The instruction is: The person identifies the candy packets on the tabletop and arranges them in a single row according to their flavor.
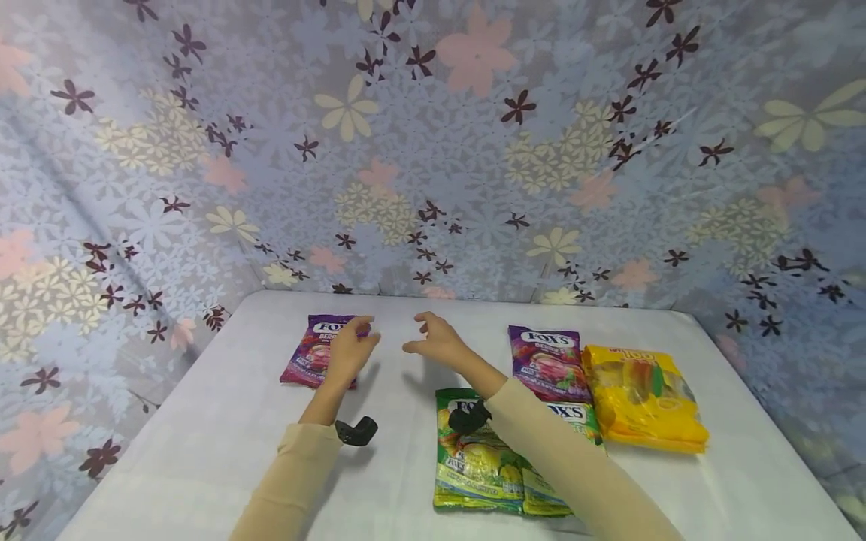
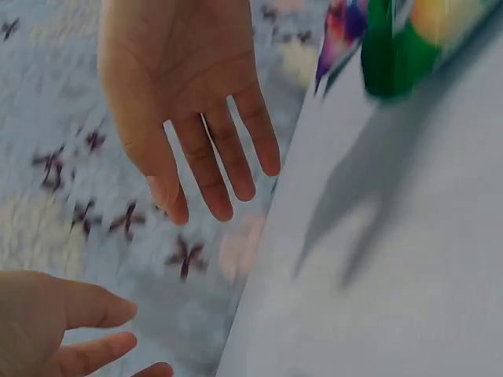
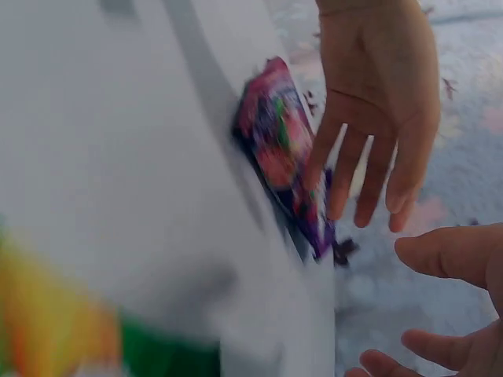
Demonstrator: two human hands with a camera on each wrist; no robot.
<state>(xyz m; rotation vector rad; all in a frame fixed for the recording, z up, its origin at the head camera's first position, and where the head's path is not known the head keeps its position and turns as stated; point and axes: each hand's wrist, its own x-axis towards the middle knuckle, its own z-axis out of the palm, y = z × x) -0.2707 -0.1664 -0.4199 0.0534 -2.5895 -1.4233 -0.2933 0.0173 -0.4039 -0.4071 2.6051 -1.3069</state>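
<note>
My left hand (image 1: 349, 349) hovers with loosely bent fingers at the right edge of a purple Fox's Berries candy bag (image 1: 307, 359), overlapping it in the head view. Facing it, my right hand (image 1: 440, 342) is held over the white table with nothing in its fingers. In the left wrist view the right hand (image 2: 185, 102) shows its palm, fingers spread and straight. The right wrist view has the left hand (image 3: 377, 110) beside the purple bag (image 3: 275, 141), its fingers extended and holding nothing.
Under my right forearm lie green Fox's candy bags (image 1: 476, 466), partly hidden by the sleeve. Behind them is a second purple Fox's bag (image 1: 548, 361), with a yellow candy bag (image 1: 643, 398) to its right. Flower-patterned fabric (image 1: 433, 150) rises behind the white table (image 1: 169, 451).
</note>
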